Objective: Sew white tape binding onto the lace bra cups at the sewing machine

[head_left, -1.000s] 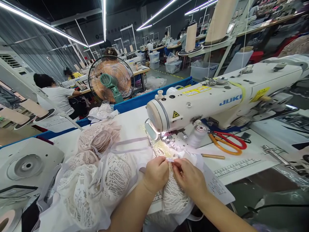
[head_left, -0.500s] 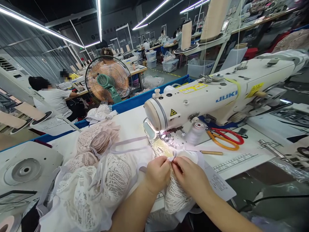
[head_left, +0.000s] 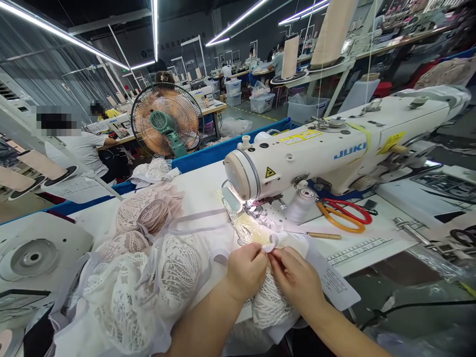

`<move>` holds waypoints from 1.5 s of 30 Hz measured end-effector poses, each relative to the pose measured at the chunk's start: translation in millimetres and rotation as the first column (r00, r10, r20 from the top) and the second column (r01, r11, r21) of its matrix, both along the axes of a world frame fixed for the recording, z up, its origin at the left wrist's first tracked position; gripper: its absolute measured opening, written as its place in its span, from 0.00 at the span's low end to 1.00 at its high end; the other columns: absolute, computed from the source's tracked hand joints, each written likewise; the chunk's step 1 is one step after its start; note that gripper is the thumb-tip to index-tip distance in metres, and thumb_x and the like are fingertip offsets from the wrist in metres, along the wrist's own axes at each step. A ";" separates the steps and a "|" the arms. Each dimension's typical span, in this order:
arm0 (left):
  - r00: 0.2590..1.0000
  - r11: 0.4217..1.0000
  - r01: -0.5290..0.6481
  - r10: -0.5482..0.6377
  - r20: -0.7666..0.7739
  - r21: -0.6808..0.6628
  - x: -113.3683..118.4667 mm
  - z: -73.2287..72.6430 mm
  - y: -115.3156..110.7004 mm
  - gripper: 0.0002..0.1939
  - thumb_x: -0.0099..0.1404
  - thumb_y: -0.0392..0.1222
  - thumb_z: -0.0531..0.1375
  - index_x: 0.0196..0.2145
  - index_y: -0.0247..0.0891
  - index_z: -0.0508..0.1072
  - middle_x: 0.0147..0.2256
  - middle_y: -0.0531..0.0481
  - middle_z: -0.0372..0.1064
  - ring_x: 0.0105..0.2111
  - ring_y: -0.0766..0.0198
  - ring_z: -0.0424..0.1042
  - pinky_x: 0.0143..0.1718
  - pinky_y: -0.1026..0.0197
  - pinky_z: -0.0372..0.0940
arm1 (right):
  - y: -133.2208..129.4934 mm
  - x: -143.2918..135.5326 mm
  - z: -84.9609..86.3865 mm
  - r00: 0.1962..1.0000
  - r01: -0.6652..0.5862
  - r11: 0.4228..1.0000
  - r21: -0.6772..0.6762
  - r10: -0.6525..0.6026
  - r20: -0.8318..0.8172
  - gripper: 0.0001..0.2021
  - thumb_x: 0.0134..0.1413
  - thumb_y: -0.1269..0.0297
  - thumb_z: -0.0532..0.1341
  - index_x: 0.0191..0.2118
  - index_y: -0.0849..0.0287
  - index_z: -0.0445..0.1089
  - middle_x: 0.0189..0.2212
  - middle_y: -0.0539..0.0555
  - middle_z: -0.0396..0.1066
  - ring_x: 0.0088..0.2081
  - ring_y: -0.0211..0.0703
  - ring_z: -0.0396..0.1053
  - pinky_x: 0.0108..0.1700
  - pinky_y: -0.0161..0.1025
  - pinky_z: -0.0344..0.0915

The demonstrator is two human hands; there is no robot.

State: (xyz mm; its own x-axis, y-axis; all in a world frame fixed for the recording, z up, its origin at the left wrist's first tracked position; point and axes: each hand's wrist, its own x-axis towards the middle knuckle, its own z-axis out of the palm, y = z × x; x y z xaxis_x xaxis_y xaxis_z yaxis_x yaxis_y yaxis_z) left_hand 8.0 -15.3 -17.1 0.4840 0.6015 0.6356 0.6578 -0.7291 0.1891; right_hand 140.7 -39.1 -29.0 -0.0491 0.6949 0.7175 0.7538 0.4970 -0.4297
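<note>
In front of the sewing machine (head_left: 290,163), my left hand (head_left: 247,270) and my right hand (head_left: 295,277) pinch the white edge of a lace bra (head_left: 273,302) close together. A lace cup of it hangs below my fingers at the table's near edge. Just beyond my hands lies the machine's lit needle area, where the needle itself is hard to make out. More white lace bras (head_left: 180,265) lie heaped left of my left arm, with beige-pink lace bras (head_left: 143,213) behind them.
Scissors with red and orange handles (head_left: 342,218), a cone of white thread (head_left: 302,206) and a wooden-handled tool (head_left: 324,235) lie right of the needle area. A printed paper (head_left: 334,277) sits by my right wrist. A fan (head_left: 167,121) stands behind the table; people work at other machines.
Both hands stay pinched on the bra's edge and have shifted very slightly right and down. The view has moved a little; the piles look the same.
</note>
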 end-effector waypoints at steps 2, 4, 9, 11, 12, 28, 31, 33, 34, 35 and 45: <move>1.000 1.000 0.007 -0.007 -0.002 0.000 0.0 -0.1 0.0 0.11 0.63 0.34 0.46 0.27 0.37 0.66 0.24 0.49 0.64 0.25 0.66 0.64 0.25 0.65 0.59 | -0.6 0.1 -1.7 1.000 0.000 1.000 0.014 0.000 0.006 0.06 0.56 0.70 0.51 0.32 0.59 0.64 0.22 0.51 0.64 0.25 0.37 0.63 0.26 0.33 0.60; 1.000 1.000 0.012 -0.012 -0.003 -0.012 0.0 -0.2 -0.2 0.12 0.63 0.35 0.46 0.27 0.37 0.66 0.24 0.49 0.64 0.25 0.66 0.64 0.25 0.65 0.59 | -1.2 0.4 -2.5 1.000 -0.003 1.000 0.015 0.003 0.006 0.05 0.55 0.70 0.51 0.33 0.60 0.64 0.22 0.51 0.64 0.26 0.37 0.63 0.26 0.33 0.60; 1.000 0.998 0.000 -0.001 -0.006 -0.070 -0.1 -0.4 -1.2 0.12 0.64 0.36 0.45 0.29 0.37 0.67 0.24 0.49 0.64 0.24 0.66 0.64 0.25 0.66 0.60 | -1.7 0.4 -2.7 1.000 -0.012 1.000 0.005 0.012 -0.009 0.06 0.55 0.70 0.51 0.33 0.59 0.64 0.22 0.50 0.64 0.24 0.37 0.63 0.25 0.33 0.59; 1.000 0.997 -0.001 0.000 -0.009 -0.077 -0.3 -0.6 -1.2 0.12 0.64 0.36 0.45 0.29 0.37 0.67 0.24 0.49 0.64 0.25 0.66 0.64 0.25 0.66 0.59 | -1.7 0.2 -3.1 1.000 -0.018 1.000 0.011 0.018 -0.004 0.05 0.55 0.70 0.51 0.33 0.59 0.64 0.22 0.50 0.64 0.24 0.37 0.63 0.26 0.33 0.59; 1.000 0.997 0.001 -0.002 -0.009 -0.075 -0.4 -0.8 -1.1 0.13 0.64 0.36 0.45 0.28 0.37 0.67 0.24 0.49 0.64 0.25 0.66 0.64 0.25 0.66 0.59 | -1.7 0.2 -3.4 1.000 -0.019 1.000 0.016 0.019 0.002 0.05 0.55 0.70 0.51 0.33 0.59 0.64 0.22 0.50 0.64 0.24 0.37 0.63 0.26 0.33 0.59; 1.000 1.000 0.007 -0.007 0.004 0.024 -0.9 -1.4 0.2 0.13 0.62 0.34 0.45 0.24 0.36 0.65 0.25 0.47 0.66 0.25 0.65 0.64 0.24 0.64 0.59 | -4.5 -0.4 -5.6 0.997 0.016 0.997 0.077 -0.021 0.073 0.05 0.55 0.72 0.52 0.37 0.61 0.63 0.23 0.51 0.65 0.25 0.37 0.63 0.27 0.34 0.59; 1.000 1.000 0.014 -0.015 0.013 0.023 -0.7 -1.0 -0.1 0.13 0.63 0.34 0.45 0.24 0.36 0.65 0.25 0.47 0.66 0.25 0.66 0.65 0.25 0.65 0.60 | -4.5 0.0 -6.3 0.996 0.020 0.997 0.074 -0.026 0.080 0.06 0.55 0.72 0.52 0.37 0.61 0.64 0.23 0.51 0.64 0.25 0.37 0.63 0.27 0.34 0.59; 1.000 1.000 0.016 -0.017 0.016 0.027 -0.5 -0.9 -0.1 0.13 0.62 0.34 0.46 0.23 0.36 0.65 0.25 0.47 0.66 0.25 0.66 0.65 0.25 0.65 0.60 | -4.0 -0.1 -7.3 0.996 0.023 0.997 0.075 -0.029 0.079 0.06 0.56 0.72 0.52 0.37 0.61 0.64 0.23 0.51 0.64 0.25 0.37 0.63 0.27 0.34 0.59; 1.000 0.999 0.014 -0.014 0.017 0.032 -0.3 -0.9 -0.1 0.13 0.62 0.34 0.46 0.23 0.36 0.64 0.25 0.47 0.65 0.25 0.66 0.65 0.25 0.65 0.59 | -3.6 -0.3 -8.0 0.997 0.026 0.997 0.078 -0.032 0.077 0.06 0.56 0.72 0.51 0.37 0.61 0.64 0.23 0.51 0.64 0.25 0.37 0.63 0.27 0.34 0.59; 1.000 0.999 0.010 -0.011 0.019 0.039 -0.2 -1.0 -0.1 0.13 0.62 0.33 0.46 0.22 0.36 0.64 0.24 0.48 0.65 0.25 0.67 0.64 0.24 0.65 0.59 | -3.0 -0.5 -8.6 0.997 0.027 0.996 0.084 -0.034 0.073 0.06 0.56 0.71 0.51 0.37 0.61 0.64 0.23 0.51 0.64 0.25 0.37 0.63 0.26 0.34 0.59; 0.999 0.999 -0.017 0.015 0.039 0.051 1.2 -0.6 -1.1 0.14 0.61 0.33 0.46 0.19 0.38 0.60 0.20 0.51 0.59 0.20 0.68 0.57 0.20 0.65 0.52 | -1.0 -2.5 -10.6 0.996 0.035 0.991 0.130 -0.046 0.080 0.06 0.56 0.72 0.52 0.39 0.62 0.63 0.24 0.53 0.65 0.26 0.38 0.63 0.26 0.34 0.60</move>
